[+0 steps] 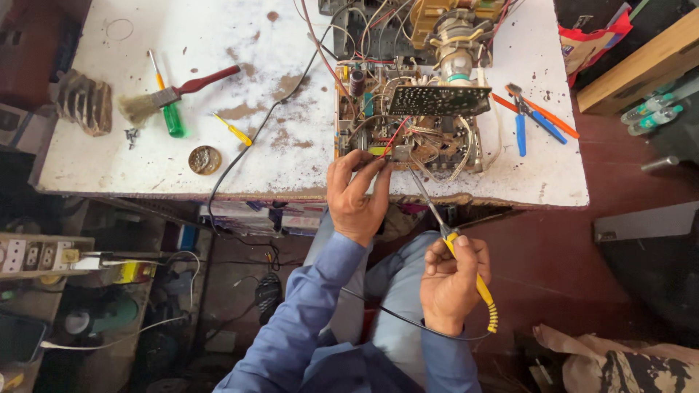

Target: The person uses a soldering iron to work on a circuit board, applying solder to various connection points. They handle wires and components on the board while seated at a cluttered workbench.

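An open electronics chassis (408, 120) full of wires and circuit boards sits on the white stained workbench (218, 44). My left hand (355, 195) rests on its front edge, fingers pinching at the wiring near a yellow part. My right hand (451, 280) grips a yellow-handled soldering iron (466, 266) over my lap. The iron's metal tip points up toward the chassis front, and its black cord loops across my legs.
On the bench lie a red-handled paintbrush (171, 91), a green screwdriver (172, 116), a small yellow screwdriver (233, 131), a round tin (204, 159) and blue and orange pliers (531, 116). A power strip (36, 255) hangs at lower left.
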